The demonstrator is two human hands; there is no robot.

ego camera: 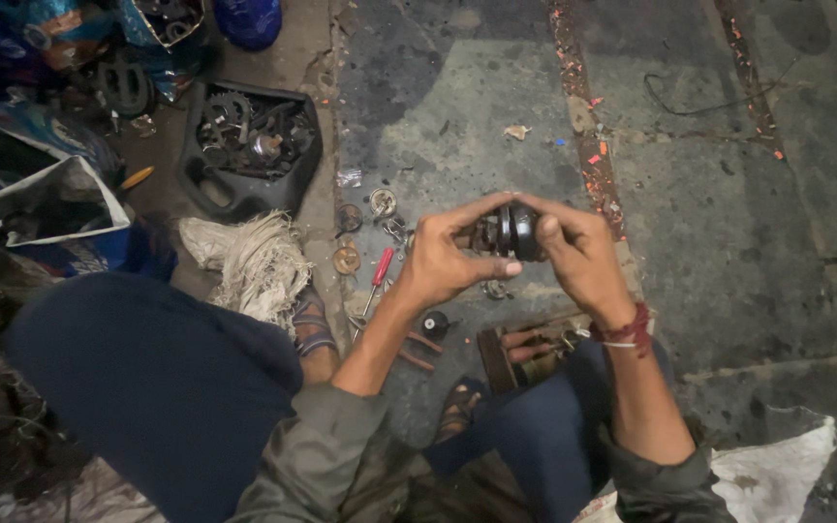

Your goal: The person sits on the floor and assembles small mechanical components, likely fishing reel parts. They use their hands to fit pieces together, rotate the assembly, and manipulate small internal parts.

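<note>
Held up over the stained concrete floor [457, 107], near the middle of the view: a small round black part [515, 230], dark and greasy-looking, with a cluster of metal bits on its left side. Left hand [443, 260] pinching it from the left, thumb along the front edge; right hand [578, 254] cupping the right rim, both grips narrow and closed on the part. Probably hard, stiff, fairly heavy for its size, likely slick with oil; best gripped by the rim, not the loose-looking metal side. Red-handled screwdriver [381, 270] and washers lying below left; black tray of gears [249, 145] far left.

Tray [207, 189] left of screwdriver [379, 274]
</note>
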